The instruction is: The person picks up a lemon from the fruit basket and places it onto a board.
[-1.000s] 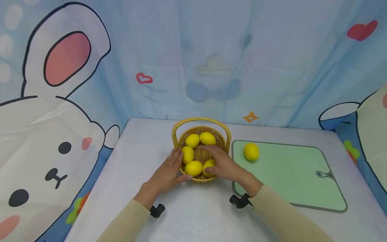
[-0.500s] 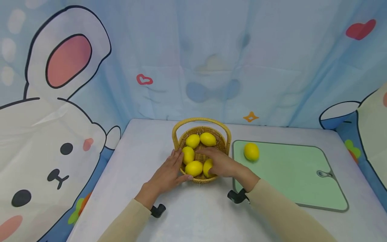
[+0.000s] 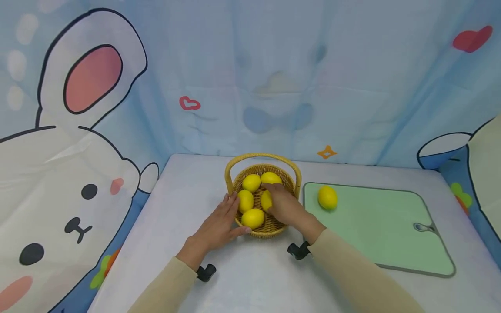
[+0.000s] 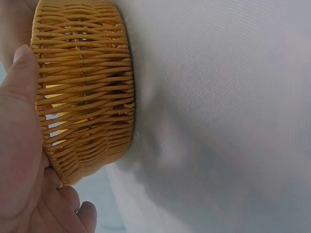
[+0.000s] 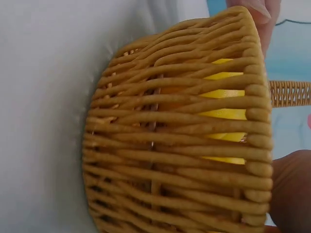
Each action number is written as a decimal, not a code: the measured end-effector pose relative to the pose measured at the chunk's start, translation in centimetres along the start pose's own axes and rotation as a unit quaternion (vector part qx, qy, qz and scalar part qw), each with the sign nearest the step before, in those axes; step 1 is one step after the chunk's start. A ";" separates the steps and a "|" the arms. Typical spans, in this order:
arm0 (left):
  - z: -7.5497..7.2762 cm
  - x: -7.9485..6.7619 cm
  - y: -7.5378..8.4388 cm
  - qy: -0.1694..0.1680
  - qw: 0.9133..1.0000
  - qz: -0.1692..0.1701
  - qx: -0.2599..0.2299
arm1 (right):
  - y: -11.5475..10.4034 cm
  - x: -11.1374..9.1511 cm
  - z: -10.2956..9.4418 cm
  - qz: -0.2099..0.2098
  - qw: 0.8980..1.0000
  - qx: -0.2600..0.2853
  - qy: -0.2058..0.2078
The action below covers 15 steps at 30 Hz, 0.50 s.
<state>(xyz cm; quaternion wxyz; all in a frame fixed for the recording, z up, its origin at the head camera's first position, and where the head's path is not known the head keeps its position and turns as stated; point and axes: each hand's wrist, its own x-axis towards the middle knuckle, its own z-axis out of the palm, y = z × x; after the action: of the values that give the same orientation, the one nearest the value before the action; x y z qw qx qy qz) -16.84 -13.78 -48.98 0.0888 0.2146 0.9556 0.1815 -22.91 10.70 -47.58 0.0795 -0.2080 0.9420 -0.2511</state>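
Note:
A round wicker basket point(image 3: 274, 228) with an arched handle stands on the table and contains several yellow lemons point(image 3: 253, 218). My left hand point(image 3: 219, 224) holds the basket at its left side, fingers against the rim and thumb across the front; the left wrist view shows the thumb on the woven edge. Inside the basket, on the right, my right hand point(image 3: 287, 206) grips a lemon point(image 3: 267, 201), mostly covering it. The right wrist view shows chiefly the woven wall, with yellow showing through the gaps and part of the hand point(image 5: 292, 191) at the right edge.
A pale green cutting board point(image 3: 375, 226) with a grey rim lies right of the basket. One lemon point(image 3: 327, 198) rests on its left part. Behind the white table point(image 3: 250, 278) hangs a blue cartoon curtain point(image 3: 282, 65).
My right hand has moved the front-right lemon away from the front rim, toward the back of the basket. The left hand stays at the basket's left side.

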 end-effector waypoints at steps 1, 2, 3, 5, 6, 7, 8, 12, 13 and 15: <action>0.0 0.1 0.1 0.000 1.000 0.000 0.000 | 0.1 0.2 0.0 0.002 1.000 0.011 0.000; 0.0 0.1 0.1 -0.001 1.000 -0.001 0.000 | 0.1 0.3 0.0 0.004 1.000 0.023 -0.002; 0.0 0.1 0.2 -0.001 1.000 -0.001 -0.001 | 0.1 0.5 0.0 0.006 0.999 0.035 -0.006; 0.0 0.1 0.3 -0.001 1.000 -0.004 -0.002 | 0.2 0.9 -0.1 0.013 0.998 0.055 -0.019; 0.0 0.1 0.3 0.000 1.000 -0.004 -0.003 | 0.3 1.1 -0.1 0.018 0.997 0.066 -0.026; 0.0 0.1 0.3 0.001 1.000 -0.005 -0.002 | 0.4 1.3 -0.1 0.024 0.996 0.076 -0.033; 0.0 0.1 0.3 0.001 1.000 -0.006 -0.002 | 0.5 1.5 -0.2 0.029 0.995 0.087 -0.040; 0.0 0.1 0.3 0.000 1.000 -0.006 -0.001 | 0.9 2.1 -0.1 0.048 0.990 0.119 -0.066; 0.0 0.1 0.3 -0.001 1.000 -0.006 0.001 | 1.0 2.2 -0.2 0.054 0.988 0.128 -0.073; 0.0 0.2 0.2 -0.004 1.000 -0.007 0.005 | 1.0 2.4 -0.2 0.066 0.983 0.149 -0.087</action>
<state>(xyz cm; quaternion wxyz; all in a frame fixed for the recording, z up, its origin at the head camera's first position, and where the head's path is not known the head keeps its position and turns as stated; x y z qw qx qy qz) -16.91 -13.54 -48.96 0.0929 0.2094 0.9576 0.1748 -25.47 10.49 -48.02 0.2072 -0.1522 0.8954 -0.3636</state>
